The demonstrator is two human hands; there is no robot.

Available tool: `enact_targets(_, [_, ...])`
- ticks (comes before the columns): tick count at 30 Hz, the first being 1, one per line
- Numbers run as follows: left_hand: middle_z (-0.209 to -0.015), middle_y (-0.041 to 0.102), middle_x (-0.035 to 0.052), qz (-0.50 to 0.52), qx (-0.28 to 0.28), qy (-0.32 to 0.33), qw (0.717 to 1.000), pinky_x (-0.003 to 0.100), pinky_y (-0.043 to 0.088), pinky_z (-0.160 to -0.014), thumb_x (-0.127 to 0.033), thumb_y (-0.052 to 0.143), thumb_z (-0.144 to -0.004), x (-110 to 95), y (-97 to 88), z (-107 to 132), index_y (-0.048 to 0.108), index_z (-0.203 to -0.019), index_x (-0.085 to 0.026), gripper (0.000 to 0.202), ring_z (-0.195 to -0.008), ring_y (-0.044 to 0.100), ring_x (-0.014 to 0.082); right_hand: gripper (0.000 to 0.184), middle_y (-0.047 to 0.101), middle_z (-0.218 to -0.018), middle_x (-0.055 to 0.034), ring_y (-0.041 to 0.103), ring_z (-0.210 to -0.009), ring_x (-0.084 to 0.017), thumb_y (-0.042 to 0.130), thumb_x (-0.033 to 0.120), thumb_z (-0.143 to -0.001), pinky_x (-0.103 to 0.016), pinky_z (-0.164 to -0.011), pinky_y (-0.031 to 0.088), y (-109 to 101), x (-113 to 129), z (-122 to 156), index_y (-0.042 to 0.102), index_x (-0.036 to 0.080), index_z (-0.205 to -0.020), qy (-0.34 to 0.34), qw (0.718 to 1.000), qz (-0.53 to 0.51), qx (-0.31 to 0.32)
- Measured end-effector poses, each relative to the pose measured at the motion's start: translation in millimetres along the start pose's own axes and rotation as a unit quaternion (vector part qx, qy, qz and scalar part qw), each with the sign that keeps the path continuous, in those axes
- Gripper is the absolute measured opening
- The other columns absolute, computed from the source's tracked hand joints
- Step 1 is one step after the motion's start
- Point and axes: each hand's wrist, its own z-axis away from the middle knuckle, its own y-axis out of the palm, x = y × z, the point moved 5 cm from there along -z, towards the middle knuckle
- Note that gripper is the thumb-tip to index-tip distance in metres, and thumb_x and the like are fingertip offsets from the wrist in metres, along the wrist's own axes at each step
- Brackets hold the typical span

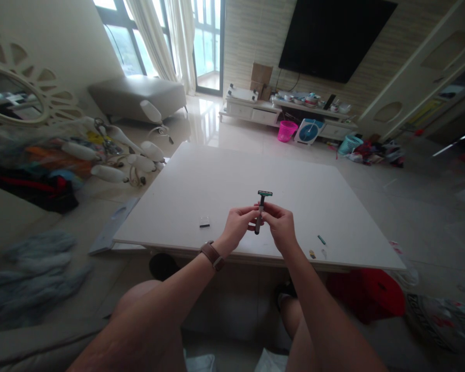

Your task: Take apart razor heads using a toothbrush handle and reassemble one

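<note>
A razor [258,221] with a dark handle and a green-and-black head is held upright above the near part of the white table [217,175]. Both of my hands pinch its handle: my left hand [238,226] from the left, with a brown watch strap on the wrist, and my right hand [281,222] from the right. The razor's head [265,193] points away from me, free of the fingers. On the table to the left lies a small clear case [204,222] with a dark edge. A small green strip [321,239] rests to the right of my right hand.
Near the table's front right edge lies a small yellowish piece [312,254]. A red round object [366,294] stands below that corner. A lamp with several white shades [141,163] is at the left. Beyond are a pink basket [287,131] and a small fan [309,131].
</note>
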Motion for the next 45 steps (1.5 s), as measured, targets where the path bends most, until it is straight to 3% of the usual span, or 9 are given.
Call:
enact_targets(12, [-0.089, 0.074, 0.0139, 0.002, -0.034, -0.009, 0.999, 0.027, 0.051, -0.059, -0.033, 0.072, -0.073, -3, -1.2, -3, 0.077, -0.097, -0.011, 0.033, -0.072, 0.067, 0.0187, 0.051, 0.074, -0.113, -0.0059, 0.070, -0.090, -0.021, 0.077, 0.018, -0.068, -0.031, -0.069, 0.060, 2, -6, 4, 0.071, 0.023, -0.119, -0.024, 0.995, 0.036, 0.091])
enact_targets(15, [-0.085, 0.074, 0.0133, 0.010, -0.040, -0.004, 0.999, 0.027, 0.051, -0.057, -0.033, 0.071, -0.073, -9, -2.5, -9, 0.075, -0.093, -0.011, 0.030, -0.067, 0.066, 0.0178, 0.042, 0.075, -0.106, -0.0073, 0.070, -0.092, -0.020, 0.075, 0.031, -0.076, -0.032, -0.076, 0.058, -8, -7, 1, 0.071, 0.020, -0.116, -0.017, 0.998, 0.038, 0.048])
enact_targets(18, [-0.086, 0.073, 0.0118, 0.035, -0.086, -0.003, 0.996, 0.025, 0.049, -0.054, -0.029, 0.067, -0.072, -15, -11.8, -18, 0.070, -0.088, -0.011, 0.024, -0.061, 0.065, 0.0151, 0.033, 0.074, -0.079, -0.0063, 0.067, -0.067, -0.016, 0.066, 0.045, -0.085, -0.029, -0.065, 0.054, -27, -4, -1, 0.073, 0.015, -0.096, -0.045, 0.990, 0.131, -0.030])
enact_targets(22, [-0.080, 0.068, 0.0075, 0.071, -0.135, -0.032, 0.988, 0.024, 0.048, -0.055, -0.026, 0.061, -0.073, -17, -25.4, -26, 0.065, -0.083, -0.011, 0.018, -0.058, 0.063, 0.0123, 0.024, 0.068, -0.067, -0.0028, 0.064, -0.061, -0.017, 0.056, 0.038, -0.092, -0.031, -0.066, 0.053, -48, 5, 6, 0.067, 0.017, -0.088, -0.145, 0.933, 0.318, -0.084])
enact_targets(25, [-0.076, 0.063, 0.0038, 0.086, -0.129, -0.064, 0.986, 0.024, 0.047, -0.054, -0.026, 0.055, -0.073, -15, -28.1, -27, 0.062, -0.083, -0.014, 0.017, -0.056, 0.061, 0.0116, 0.026, 0.072, -0.105, -0.0097, 0.068, -0.101, -0.022, 0.048, 0.017, -0.087, -0.040, -0.094, 0.052, -54, 11, 15, 0.065, 0.018, -0.106, -0.219, 0.881, 0.416, -0.056])
enact_targets(28, [-0.072, 0.060, 0.0022, 0.059, -0.083, -0.070, 0.992, 0.020, 0.033, -0.043, -0.025, 0.051, -0.073, -15, -24.6, -25, 0.059, -0.081, -0.015, 0.016, -0.047, 0.051, 0.0078, 0.033, 0.063, -0.130, -0.0117, 0.058, -0.124, -0.024, 0.048, 0.011, -0.078, -0.044, -0.110, 0.043, -60, 14, 24, 0.067, 0.019, -0.103, -0.238, 0.841, 0.486, -0.013])
enact_targets(36, [-0.058, 0.035, -0.0064, -0.025, -0.004, -0.013, 1.000, 0.020, 0.014, -0.042, -0.040, 0.052, -0.084, -21, -16.0, -21, 0.062, -0.087, -0.016, 0.026, -0.043, 0.025, 0.0052, 0.022, 0.067, -0.116, -0.0103, 0.060, -0.113, -0.025, 0.053, 0.019, -0.080, -0.040, -0.105, 0.044, -126, 15, 31, 0.069, 0.018, -0.095, -0.120, 0.756, 0.641, 0.045])
enact_targets(41, [-0.056, 0.036, -0.0057, -0.073, 0.007, 0.016, 0.997, 0.021, 0.018, -0.044, -0.047, 0.049, -0.088, -13, -14.0, -26, 0.056, -0.077, -0.017, 0.033, -0.045, 0.028, 0.0061, 0.025, 0.068, -0.113, -0.0113, 0.061, -0.111, -0.023, 0.050, 0.021, -0.080, -0.036, -0.103, 0.043, -173, -10, 35, 0.069, 0.017, -0.096, -0.031, 0.750, 0.658, 0.049])
enact_targets(45, [-0.055, 0.036, -0.0049, -0.128, 0.032, 0.034, 0.991, 0.022, 0.019, -0.044, -0.060, 0.047, -0.088, 1, -10.4, -34, 0.046, -0.064, -0.018, 0.048, -0.046, 0.029, 0.0063, 0.026, 0.071, -0.108, -0.0096, 0.064, -0.104, -0.023, 0.053, 0.032, -0.085, -0.035, -0.096, 0.046, -190, -32, 83, 0.071, 0.019, -0.099, 0.056, 0.751, 0.646, 0.123])
